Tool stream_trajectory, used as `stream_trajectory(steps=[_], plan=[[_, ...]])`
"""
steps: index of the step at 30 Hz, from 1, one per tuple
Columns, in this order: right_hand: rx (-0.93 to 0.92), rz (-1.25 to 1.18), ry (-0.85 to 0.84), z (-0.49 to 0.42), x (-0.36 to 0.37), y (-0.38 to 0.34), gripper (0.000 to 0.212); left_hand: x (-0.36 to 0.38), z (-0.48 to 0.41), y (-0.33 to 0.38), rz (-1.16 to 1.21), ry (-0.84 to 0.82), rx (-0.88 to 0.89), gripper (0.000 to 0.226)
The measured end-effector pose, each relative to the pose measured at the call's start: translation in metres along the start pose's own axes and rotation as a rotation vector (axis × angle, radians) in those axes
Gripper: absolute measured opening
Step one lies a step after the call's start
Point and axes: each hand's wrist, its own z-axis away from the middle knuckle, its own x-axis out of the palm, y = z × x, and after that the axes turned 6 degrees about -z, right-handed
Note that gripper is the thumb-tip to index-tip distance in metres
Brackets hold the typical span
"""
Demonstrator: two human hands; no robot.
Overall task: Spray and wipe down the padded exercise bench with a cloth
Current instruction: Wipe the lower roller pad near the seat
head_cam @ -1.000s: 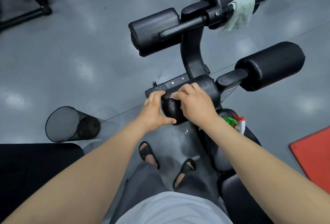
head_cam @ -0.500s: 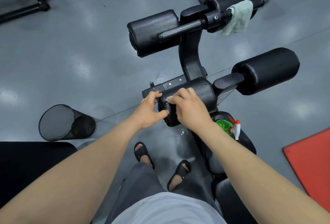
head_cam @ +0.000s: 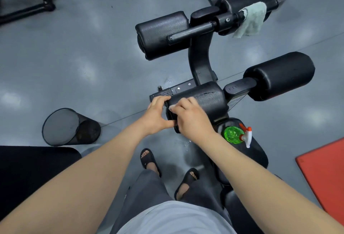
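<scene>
Gripping the roller pad [head_cam: 208,100]!
Left hand [head_cam: 157,117], right hand [head_cam: 192,120]: fingers curled round its end; cloth [head_cam: 250,21] hangs well beyond.

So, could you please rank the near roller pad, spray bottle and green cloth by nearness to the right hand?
1. Near roller pad: under the right hand.
2. Spray bottle: just to its right.
3. Green cloth: draped at the far end.

The person wears a light grey shirt [head_cam: 173,218], seen at the bottom edge, above loose dark grey trousers [head_cam: 149,187]. On the feet are black open-toed slides, the left sandal [head_cam: 149,160] and the right sandal [head_cam: 188,178], each with one broad strap. Both forearms are bare down to the left hand [head_cam: 156,117] and the right hand [head_cam: 192,120].
</scene>
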Motion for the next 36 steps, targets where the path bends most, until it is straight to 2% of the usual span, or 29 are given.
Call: stream_trajectory(steps=[3,7,9,12,15,17,20,25,27,30,32,36], plan=[[0.025,0.020,0.058,-0.001,-0.016,0.027,0.046,0.002,0.000,-0.002,-0.012,-0.004,-0.009,0.096],[0.311,0.101,0.258,0.003,-0.046,0.071,0.038,0.007,0.001,-0.008,0.019,-0.027,-0.014,0.098],[0.363,0.128,0.285,0.002,-0.047,0.068,0.038,0.010,0.001,-0.011,0.043,-0.021,-0.019,0.099],[0.245,0.070,0.233,0.000,-0.029,0.038,0.039,0.011,0.002,-0.011,0.059,-0.005,-0.024,0.099],[0.061,-0.005,0.082,0.002,-0.003,0.003,0.038,0.008,0.002,-0.009,0.054,0.001,-0.022,0.101],[0.017,-0.018,0.028,0.002,0.000,-0.002,0.040,0.006,0.001,-0.008,0.041,0.001,-0.021,0.102],[0.055,0.007,0.105,0.002,-0.015,0.023,0.040,0.006,0.000,-0.009,0.009,-0.004,-0.017,0.100],[0.386,0.082,0.299,0.002,-0.036,0.053,0.038,0.005,-0.001,-0.011,-0.007,-0.030,0.028,0.092],[0.346,0.063,0.288,-0.003,-0.028,0.037,0.038,0.001,-0.001,-0.009,0.004,-0.036,0.019,0.081],[0.133,-0.031,0.142,0.000,-0.011,0.007,0.034,-0.006,-0.001,-0.007,-0.007,-0.046,0.023,0.066],[0.064,-0.067,0.085,0.002,-0.009,0.002,0.031,-0.009,-0.001,-0.005,-0.017,-0.045,0.031,0.063],[0.153,-0.009,0.175,0.002,-0.027,0.036,0.035,-0.010,0.001,-0.003,0.001,-0.030,0.033,0.063]])
